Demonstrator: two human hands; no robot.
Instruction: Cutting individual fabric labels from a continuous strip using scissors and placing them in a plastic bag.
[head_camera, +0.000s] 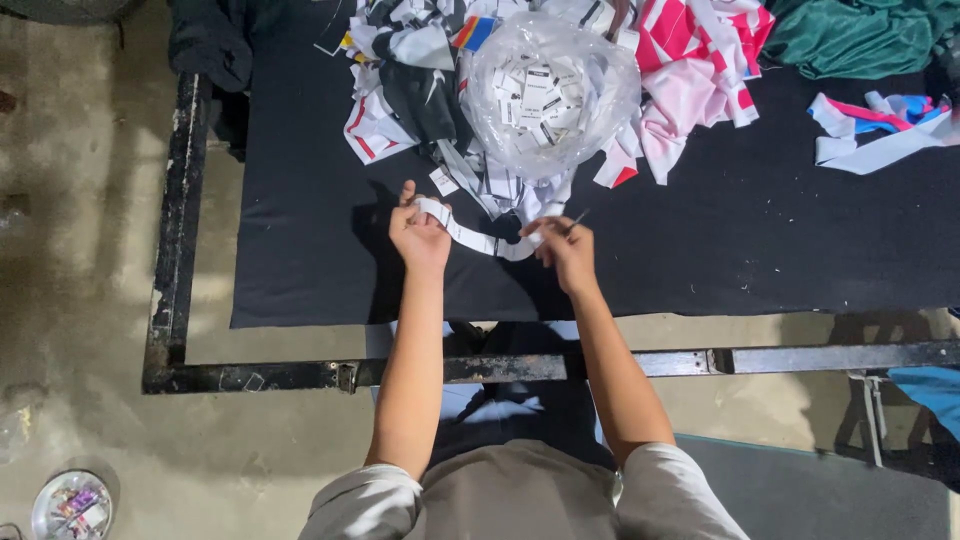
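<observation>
Head view, looking down over both forearms onto a black cloth-covered work table (320, 270) with a rusted black metal frame (175, 230). The left hand (418, 235) is closed, pinching one end of a long white strip of woven fabric labels (470, 236) between thumb and fingers. The strip sags in a shallow curve across to the right hand (566, 252), which grips its other end and also holds a small pair of metal snips (576, 220), the blades pointing toward 1 o'clock. The strip hangs just above the cloth at the centre of the view.

At 12 o'clock from the hands, just beyond the strip, stands a clear crumpled plastic bag of small cut white labels (545, 90), its mouth open upward. A heap of white, black and pink fabric pieces (690, 70) surrounds it, from 11 to 1 o'clock. A green folded garment (860, 35) lies at 2 o'clock. White, pink and blue fabric bands (880, 125) lie well apart toward 3 o'clock. On the concrete floor at 8 o'clock sits a round metal dish of small scraps (70, 505).
</observation>
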